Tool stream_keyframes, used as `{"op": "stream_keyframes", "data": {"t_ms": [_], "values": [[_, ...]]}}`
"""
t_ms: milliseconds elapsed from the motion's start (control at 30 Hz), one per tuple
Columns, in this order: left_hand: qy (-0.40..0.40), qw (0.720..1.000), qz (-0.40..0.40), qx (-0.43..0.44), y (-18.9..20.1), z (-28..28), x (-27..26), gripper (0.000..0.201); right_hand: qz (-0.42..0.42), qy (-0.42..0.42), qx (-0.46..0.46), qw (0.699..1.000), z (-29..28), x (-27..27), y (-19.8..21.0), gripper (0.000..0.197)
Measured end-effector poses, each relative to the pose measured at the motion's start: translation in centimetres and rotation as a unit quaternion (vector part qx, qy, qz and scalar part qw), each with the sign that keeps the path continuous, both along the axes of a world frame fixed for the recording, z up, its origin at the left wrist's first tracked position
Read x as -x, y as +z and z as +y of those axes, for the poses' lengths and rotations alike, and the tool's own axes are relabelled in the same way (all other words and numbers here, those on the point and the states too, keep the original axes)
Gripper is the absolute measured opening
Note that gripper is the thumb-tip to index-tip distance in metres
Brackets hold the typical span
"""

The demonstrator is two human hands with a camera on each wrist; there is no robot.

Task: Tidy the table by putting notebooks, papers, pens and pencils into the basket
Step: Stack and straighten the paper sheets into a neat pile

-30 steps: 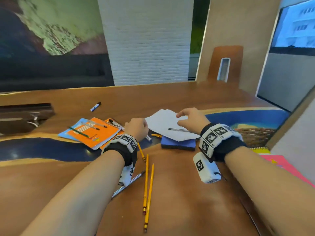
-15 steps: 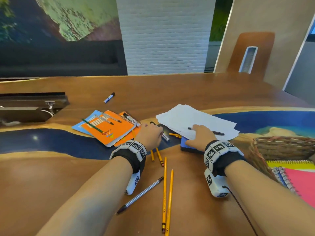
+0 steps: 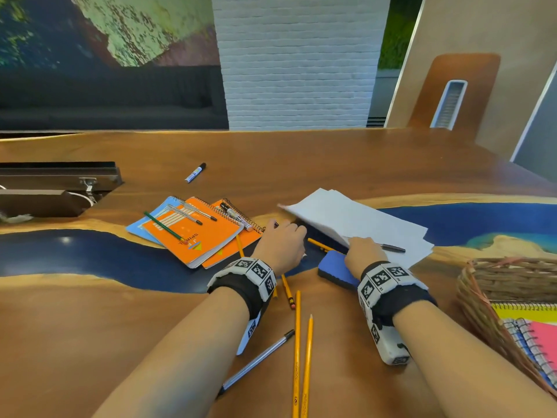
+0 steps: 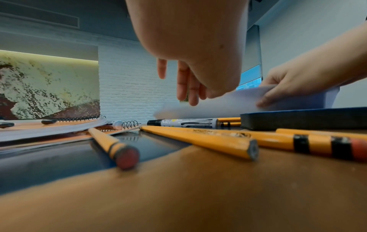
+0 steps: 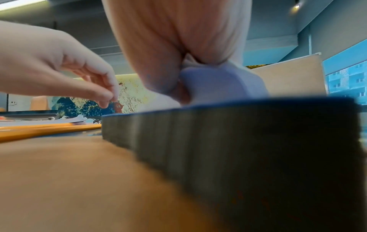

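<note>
A stack of white papers [image 3: 358,220] lies past a blue eraser block [image 3: 333,267], with a black pen [image 3: 391,248] on top. My right hand [image 3: 363,251] pinches the stack's near edge between thumb and fingers [image 5: 178,92], and the left side of the stack is raised off the table. My left hand [image 3: 281,241] hovers just left of the raised papers [image 4: 228,103], its fingers [image 4: 188,87] loose and holding nothing. Under them lie a marker [image 4: 188,122] and yellow pencils [image 4: 198,139]. The wicker basket [image 3: 494,276] stands at the right.
Orange and blue spiral notebooks [image 3: 196,236] with pens on them lie left of my hands. Two long pencils [image 3: 297,342] and a clear pen [image 3: 259,360] lie near me. A marker [image 3: 196,172] lies farther back. The basket holds yellow and pink notebooks [image 3: 542,336]. A black tray [image 3: 54,188] sits far left.
My right hand slid from the top of the papers to their near edge, pinched it and raised the stack. My left hand shifted slightly toward the papers. The view swung right, showing the basket.
</note>
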State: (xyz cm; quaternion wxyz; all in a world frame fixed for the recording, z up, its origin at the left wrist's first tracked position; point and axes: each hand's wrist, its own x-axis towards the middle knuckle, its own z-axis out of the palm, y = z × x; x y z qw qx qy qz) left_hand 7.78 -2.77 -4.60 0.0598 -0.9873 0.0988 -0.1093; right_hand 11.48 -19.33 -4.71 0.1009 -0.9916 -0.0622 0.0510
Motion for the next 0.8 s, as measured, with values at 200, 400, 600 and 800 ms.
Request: {"op": "stream_keyframes", "data": {"t_ms": [200,400,600,800], "values": [[-0.011,0.995,-0.03,0.1,-0.8,-0.1,-0.6,0.052,-0.059,-0.006,-0.082,0.995,0.7,0.6,0.8,0.026],[-0.026,0.935,-0.07,0.347,-0.7,-1.5,-0.7,0.055,-0.08,0.113,-0.146,0.979,1.6,1.2,1.1,0.03],[0.073,0.862,-0.068,0.497,0.5,-1.8,-0.4,0.049,-0.053,0.22,-0.195,0.954,1.7,2.3,1.7,0.043],[0.215,0.699,0.002,0.682,2.0,1.5,-2.1,0.02,-0.007,0.284,-0.208,0.936,1.9,2.9,0.4,0.047]]}}
